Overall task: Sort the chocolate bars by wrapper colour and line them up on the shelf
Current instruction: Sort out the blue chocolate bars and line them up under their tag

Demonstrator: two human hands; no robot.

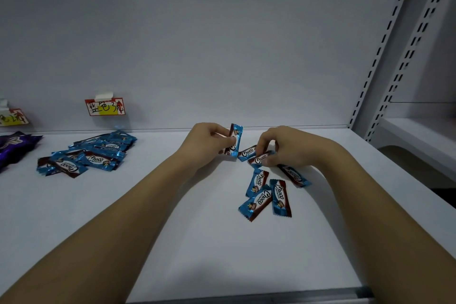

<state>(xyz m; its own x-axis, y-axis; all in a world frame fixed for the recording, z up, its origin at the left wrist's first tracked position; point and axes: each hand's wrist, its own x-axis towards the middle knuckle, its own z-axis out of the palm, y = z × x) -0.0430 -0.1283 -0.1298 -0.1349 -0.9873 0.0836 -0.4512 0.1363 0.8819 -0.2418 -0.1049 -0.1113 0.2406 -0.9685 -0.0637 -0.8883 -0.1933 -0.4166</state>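
My left hand (pixel 209 142) holds a blue Choco bar (pixel 236 137) upright, pinched between thumb and fingers just above the white shelf (pixel 172 217). To its right, my right hand (pixel 283 147) pinches another blue Choco bar (pixel 259 158) that lies on the shelf. A further blue bar (pixel 247 152) sits between the hands. Several loose blue bars (pixel 267 196) lie scattered in front of the right hand. A pile of blue bars (pixel 91 155) rests at the left, below a red and yellow label (pixel 105 107).
Purple wrapped bars (pixel 14 148) lie at the far left under a second label (pixel 13 117). The shelf's back wall (pixel 222 57) rises behind. Slotted uprights (pixel 394 57) stand at the right, with a neighbouring shelf (pixel 419 136) beyond.
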